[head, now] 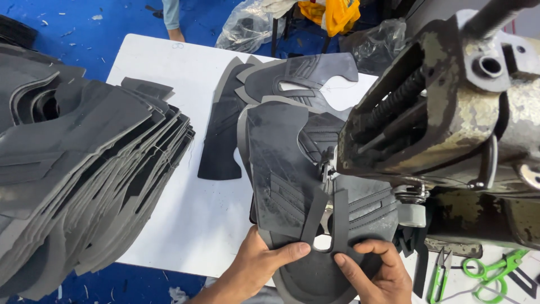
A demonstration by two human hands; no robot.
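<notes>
Both hands pinch one dark grey cut shoe-upper piece [287, 186] at the near edge of the white worktop [169, 67]: left hand [256, 264] has its grip closed with the thumb pressed on the piece's near flap, right hand [374, 270] has its grip closed on the narrow strap end beside the cut-out slot. The piece runs under the head of the worn sewing machine [450, 107], so its far part is hidden there. Risks, as judgement: fingers sit close to the needle area, which is hidden behind the machine head, so a slip forward could bring them under it; the two layers could shift apart since only the fingertips keep them aligned; loose flaps may snag on the stack of finished pieces [281, 84] just behind. Room: the tall leaning stack of grey cut pieces [84, 169] fills the left side and overhangs the near left edge, could slide off if nudged. Bare worktop lies between that stack and the held piece. Right side is tight: machine body, then green thread snips [440, 276] and green scissors [495, 270] near the near right corner. Blue floor [140, 17] beyond the far edge.
</notes>
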